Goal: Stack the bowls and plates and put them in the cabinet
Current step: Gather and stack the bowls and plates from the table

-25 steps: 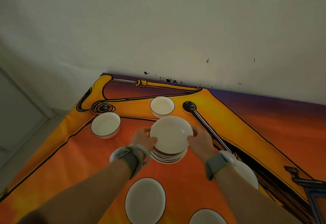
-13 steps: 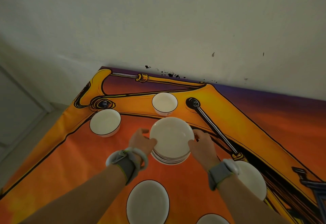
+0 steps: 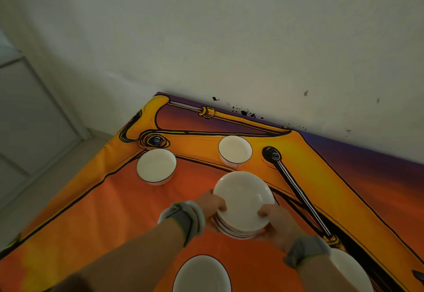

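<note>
Several plates already gathered into one stack [image 3: 243,202], lower centre of frame. I see left hand [image 3: 212,204] and right hand [image 3: 274,221] gripping opposite edges, fingers [image 3: 262,212] curled over rim. Left bowl [image 3: 156,165] and far bowl [image 3: 235,149] sit empty and unstacked on tabletop [image 3: 103,218]. Loose plate [image 3: 202,275] at bottom edge, another plate [image 3: 351,271] at lower right. Cabinet step not yet begun, I judge.

Light: dim and flat; I can't place its source.
Shadows: soft, deepest under the plate stack [image 3: 243,202] between the left grip [image 3: 212,204] and the right grip [image 3: 275,220].
Blur: the right grip smears slightly; the wall [image 3: 229,39] beyond both looks soft.
Edges: the door frame [image 3: 46,98] far left of the left grip bows; my corners darken.
</note>
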Tool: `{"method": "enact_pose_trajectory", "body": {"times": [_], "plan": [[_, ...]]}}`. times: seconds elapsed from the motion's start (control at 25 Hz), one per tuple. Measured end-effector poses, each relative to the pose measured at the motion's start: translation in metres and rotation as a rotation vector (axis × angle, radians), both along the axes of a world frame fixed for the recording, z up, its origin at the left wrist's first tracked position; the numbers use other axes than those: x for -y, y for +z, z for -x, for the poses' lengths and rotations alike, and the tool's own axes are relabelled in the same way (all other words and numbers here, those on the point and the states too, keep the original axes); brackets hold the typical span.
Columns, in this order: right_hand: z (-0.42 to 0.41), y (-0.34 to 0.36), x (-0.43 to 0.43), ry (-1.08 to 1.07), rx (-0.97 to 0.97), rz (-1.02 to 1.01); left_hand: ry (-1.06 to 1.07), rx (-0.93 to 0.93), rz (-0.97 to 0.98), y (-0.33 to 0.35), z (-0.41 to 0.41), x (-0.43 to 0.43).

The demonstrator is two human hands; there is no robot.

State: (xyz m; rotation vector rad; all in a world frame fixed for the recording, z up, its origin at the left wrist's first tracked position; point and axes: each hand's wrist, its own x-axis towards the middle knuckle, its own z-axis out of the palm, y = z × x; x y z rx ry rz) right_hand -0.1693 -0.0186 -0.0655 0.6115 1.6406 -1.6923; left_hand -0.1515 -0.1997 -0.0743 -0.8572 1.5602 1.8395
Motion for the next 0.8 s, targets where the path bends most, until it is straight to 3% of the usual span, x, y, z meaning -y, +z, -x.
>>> {"method": "enact_pose_trajectory", "body": {"times": [0.24, 0.48, 0.8], "plan": [[-0.018, 0.031, 0.015, 0.076, -0.012, -0.017, -0.042, -0.078, 0.089, 0.024, -0.029, 0.020], [-0.053, 0.054, 0.096, 0.299, -0.083, 0.038, 0.298, -0.088, -0.015, 0.063, -0.112, 0.090], [-0.103, 0.016, 0.276, 0.422, -0.040, 0.084, 0.492, -0.012, 0.007, 0.033, -0.185, 0.250]]}}
